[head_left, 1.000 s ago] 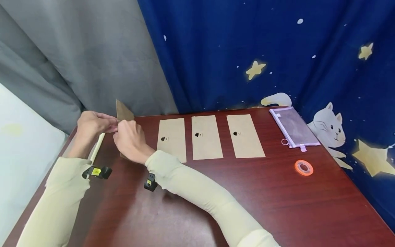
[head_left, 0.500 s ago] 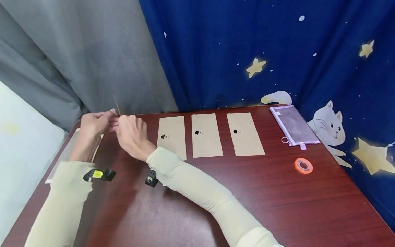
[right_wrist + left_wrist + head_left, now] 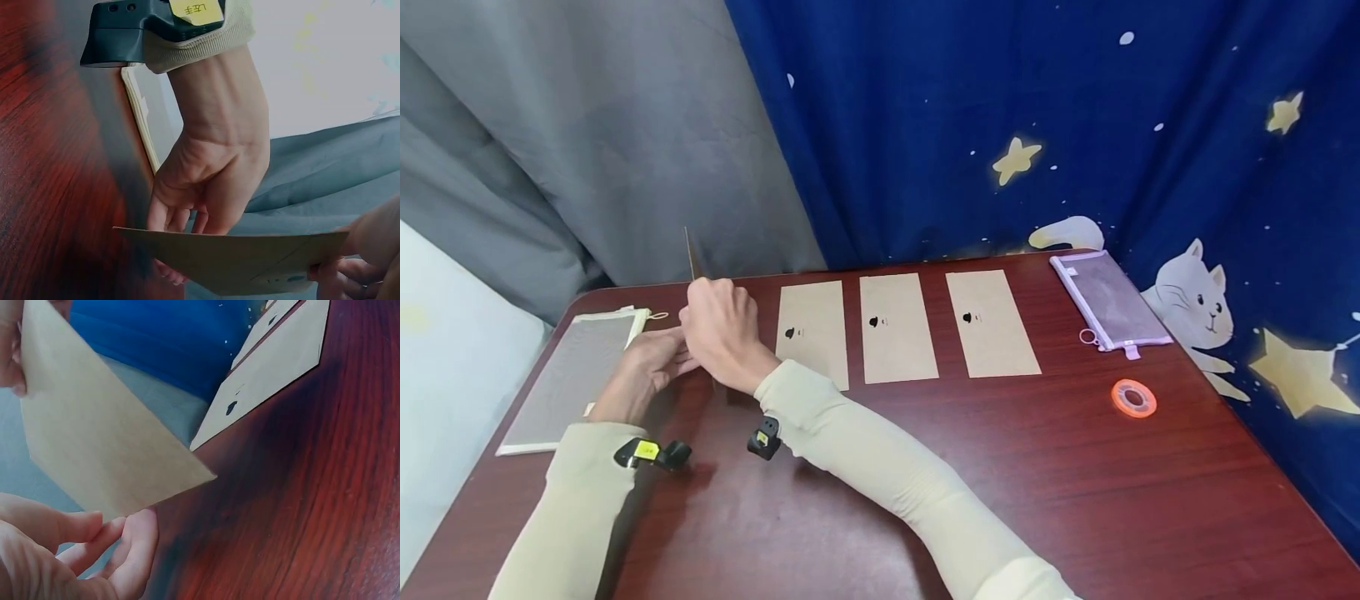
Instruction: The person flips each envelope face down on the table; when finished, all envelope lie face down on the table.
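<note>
Fingers of the right hand (image 3: 722, 329) pinched an envelope (image 3: 695, 262), edge-on in the head view, over the surface (image 3: 1112, 500); the left hand (image 3: 655, 358) was beside it. Three envelopes (image 3: 901, 346) lay flat, so three looked placed, one not yet. The grey pouch (image 3: 568, 375) and purple pouch (image 3: 1112, 300) showed no contents. Left wrist: loose left fingers touched the held envelope's lower edge. Right wrist: whether it contained anything, I couldn't tell
</note>
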The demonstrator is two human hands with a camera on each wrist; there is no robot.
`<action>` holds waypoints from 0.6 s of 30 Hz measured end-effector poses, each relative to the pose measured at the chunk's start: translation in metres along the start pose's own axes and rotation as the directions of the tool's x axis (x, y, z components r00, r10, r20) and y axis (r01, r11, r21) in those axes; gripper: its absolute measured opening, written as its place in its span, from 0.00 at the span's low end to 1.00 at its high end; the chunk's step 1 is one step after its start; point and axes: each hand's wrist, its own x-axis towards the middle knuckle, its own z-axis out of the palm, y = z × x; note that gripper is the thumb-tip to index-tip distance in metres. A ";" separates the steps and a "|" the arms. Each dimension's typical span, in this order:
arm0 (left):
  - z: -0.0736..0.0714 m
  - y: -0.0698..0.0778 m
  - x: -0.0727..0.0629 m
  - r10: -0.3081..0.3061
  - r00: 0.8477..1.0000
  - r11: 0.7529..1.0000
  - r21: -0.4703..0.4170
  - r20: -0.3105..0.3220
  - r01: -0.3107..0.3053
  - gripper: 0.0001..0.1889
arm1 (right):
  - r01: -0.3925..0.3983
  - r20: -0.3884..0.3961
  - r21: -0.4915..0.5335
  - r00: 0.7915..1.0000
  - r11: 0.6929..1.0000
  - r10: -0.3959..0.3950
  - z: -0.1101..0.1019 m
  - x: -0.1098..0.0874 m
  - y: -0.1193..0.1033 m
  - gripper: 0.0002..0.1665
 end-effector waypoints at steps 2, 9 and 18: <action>-0.002 0.002 -0.001 -0.007 0.999 0.999 -0.041 0.035 0.008 0.28 | -0.009 -0.005 0.001 1.000 1.000 0.009 -0.001 0.000 0.002 0.13; -0.006 0.007 -0.004 -0.032 0.999 0.998 -0.062 -0.022 0.030 0.24 | -0.001 0.004 0.047 1.000 0.999 0.001 -0.007 0.002 0.012 0.18; -0.018 0.008 -0.010 0.049 0.994 0.998 -0.032 -0.102 -0.052 0.18 | -0.133 0.052 0.297 0.991 0.946 0.123 -0.007 0.003 0.029 0.22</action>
